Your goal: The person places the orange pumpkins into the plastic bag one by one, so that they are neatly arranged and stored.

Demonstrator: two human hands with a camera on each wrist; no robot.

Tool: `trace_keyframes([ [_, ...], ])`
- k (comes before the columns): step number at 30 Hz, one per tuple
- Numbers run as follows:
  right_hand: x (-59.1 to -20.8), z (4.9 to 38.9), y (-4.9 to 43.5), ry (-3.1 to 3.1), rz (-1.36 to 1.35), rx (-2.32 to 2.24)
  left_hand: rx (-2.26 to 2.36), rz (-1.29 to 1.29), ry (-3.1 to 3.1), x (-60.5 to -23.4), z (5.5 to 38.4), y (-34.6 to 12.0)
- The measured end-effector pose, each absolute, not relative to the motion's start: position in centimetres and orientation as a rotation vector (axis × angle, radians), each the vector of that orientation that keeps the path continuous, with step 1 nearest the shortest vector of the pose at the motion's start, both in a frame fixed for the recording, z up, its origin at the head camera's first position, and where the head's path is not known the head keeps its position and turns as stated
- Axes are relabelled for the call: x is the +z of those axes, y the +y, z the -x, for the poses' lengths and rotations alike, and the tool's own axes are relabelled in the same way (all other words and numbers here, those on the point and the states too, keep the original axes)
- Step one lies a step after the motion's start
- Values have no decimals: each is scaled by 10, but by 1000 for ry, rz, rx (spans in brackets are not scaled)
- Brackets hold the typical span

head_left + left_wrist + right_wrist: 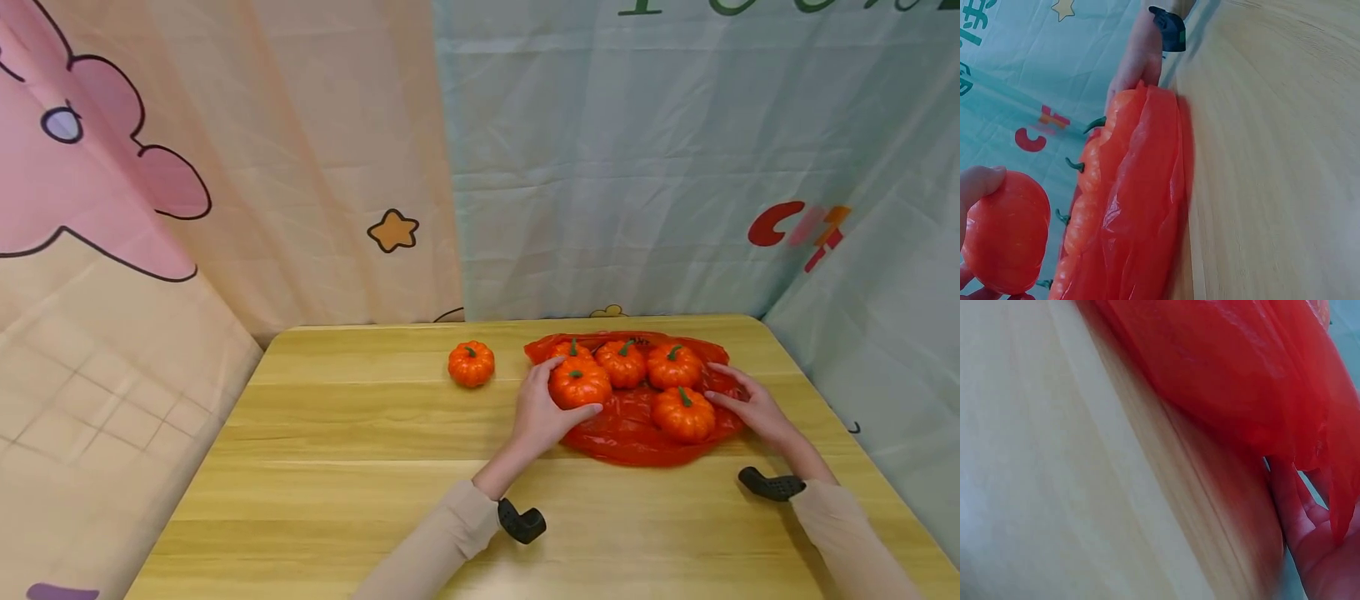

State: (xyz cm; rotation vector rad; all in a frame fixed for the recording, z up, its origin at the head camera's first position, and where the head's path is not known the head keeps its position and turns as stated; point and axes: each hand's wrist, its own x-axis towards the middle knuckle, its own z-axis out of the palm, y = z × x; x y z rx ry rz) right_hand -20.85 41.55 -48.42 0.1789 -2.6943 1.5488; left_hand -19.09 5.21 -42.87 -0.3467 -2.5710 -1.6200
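Note:
My left hand (542, 407) grips a small orange pumpkin (581, 383), thumb in front and fingers behind it. In the left wrist view this pumpkin (1009, 231) is raised beside the red plastic bag (1144, 187). The bag (622, 437) lies spread on the table with several more pumpkins (684, 415) on it, green stems showing. At the bag's right side is my right hand (761, 412), thumb and fingers spread apart. The right wrist view shows a flap of the bag (1222, 375) draped over the right palm (1329, 556); the fingertips are hidden behind the plastic.
One pumpkin (471, 364) stands alone on the wooden table (360, 467), left of the bag. Printed curtains (600, 183) hang behind the table and along its sides. A black band device (522, 522) is on the left wrist, another (771, 485) on the right.

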Motion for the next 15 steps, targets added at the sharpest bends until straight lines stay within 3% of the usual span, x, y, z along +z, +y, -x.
trace_keyframes([
  [15, -483, 208, 414, -2689, -160, 1591, -1543, 400, -2650, -430, 204, 79],
])
